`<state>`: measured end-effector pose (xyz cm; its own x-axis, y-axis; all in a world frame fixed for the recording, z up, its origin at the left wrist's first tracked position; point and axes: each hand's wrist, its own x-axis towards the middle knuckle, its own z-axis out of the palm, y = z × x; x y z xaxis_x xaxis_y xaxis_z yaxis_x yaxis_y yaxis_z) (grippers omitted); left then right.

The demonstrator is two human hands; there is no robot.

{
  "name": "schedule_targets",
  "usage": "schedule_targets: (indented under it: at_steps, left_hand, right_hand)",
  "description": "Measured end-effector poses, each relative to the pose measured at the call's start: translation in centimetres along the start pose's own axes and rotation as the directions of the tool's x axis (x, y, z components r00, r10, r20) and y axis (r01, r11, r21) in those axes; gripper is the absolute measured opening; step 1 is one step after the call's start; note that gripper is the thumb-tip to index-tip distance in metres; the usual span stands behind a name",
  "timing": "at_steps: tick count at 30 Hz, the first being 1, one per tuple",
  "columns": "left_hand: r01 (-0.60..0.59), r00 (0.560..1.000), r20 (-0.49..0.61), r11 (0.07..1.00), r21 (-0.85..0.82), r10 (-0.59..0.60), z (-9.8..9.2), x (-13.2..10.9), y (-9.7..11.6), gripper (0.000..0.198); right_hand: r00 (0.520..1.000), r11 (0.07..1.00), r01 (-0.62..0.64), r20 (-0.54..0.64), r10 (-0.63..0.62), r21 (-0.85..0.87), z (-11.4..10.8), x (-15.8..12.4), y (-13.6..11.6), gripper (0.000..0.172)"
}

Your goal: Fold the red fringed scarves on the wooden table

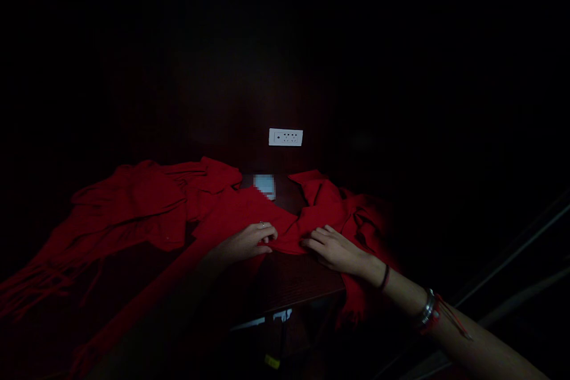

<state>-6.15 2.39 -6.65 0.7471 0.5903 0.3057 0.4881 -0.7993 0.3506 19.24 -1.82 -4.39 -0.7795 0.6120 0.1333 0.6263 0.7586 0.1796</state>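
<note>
A large red fringed scarf (236,214) lies bunched and spread across a dark wooden table (294,276). My left hand (252,240) grips the scarf's near edge, its fingers curled over the cloth; a ring shows on one finger. To the right of it, my right hand (332,247) pinches the same edge, with the fingers bent down on the fabric. Between the two hands a short stretch of cloth runs along the table. The fringe (48,285) hangs off at the far left, and more folds pile up at the right.
A white socket plate (285,137) is set in the dark wall behind the table. Near the wall lies a pale, pixelated rectangular item (265,185). Below the table's front edge a small yellow object (272,361) shows. Deep shadow hides most of the surroundings.
</note>
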Motion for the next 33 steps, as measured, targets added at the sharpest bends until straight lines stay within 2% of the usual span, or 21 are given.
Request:
schedule_targets:
  at_steps: [3,5,9,12,21,25,33]
  left_hand:
    - [-0.026,0.999,0.021,0.999,0.027,0.025,-0.2,-0.3,0.0,0.024]
    - [-0.025,1.000,-0.002,0.997,0.067,0.026,-0.2,-0.3,0.1,0.025]
    - [0.000,0.999,-0.040,0.989,0.149,0.006,0.1,0.1,0.2,0.015]
    - [-0.031,0.999,-0.003,0.977,0.211,0.032,0.1,0.4,0.5,0.017]
    - [-0.003,0.999,-0.039,0.980,0.200,0.011,0.2,0.4,0.6,0.018]
    - [-0.004,0.999,-0.039,0.987,0.163,0.011,0.1,0.3,0.5,0.018]
    - [0.029,0.998,-0.053,0.988,0.149,-0.021,-0.2,0.1,0.6,0.017]
  right_hand:
    - [1.000,0.999,0.006,0.012,-0.006,-0.053,0.6,0.7,0.9,0.031]
    - [1.000,1.000,-0.009,-0.016,0.009,0.001,0.6,0.8,1.6,0.030]
    - [0.975,0.978,-0.048,-0.204,0.091,0.205,0.3,0.7,2.6,0.023]
    - [0.958,0.974,-0.062,-0.262,0.119,0.216,0.2,0.7,2.7,0.019]
    - [0.998,0.993,-0.010,-0.064,0.018,0.116,-0.2,-0.3,2.0,0.026]
    - [1.000,1.000,-0.001,0.007,0.001,0.018,-0.8,-0.1,2.3,0.018]
    - [0.983,0.978,0.036,0.186,0.002,-0.203,-1.9,0.6,4.4,0.017]
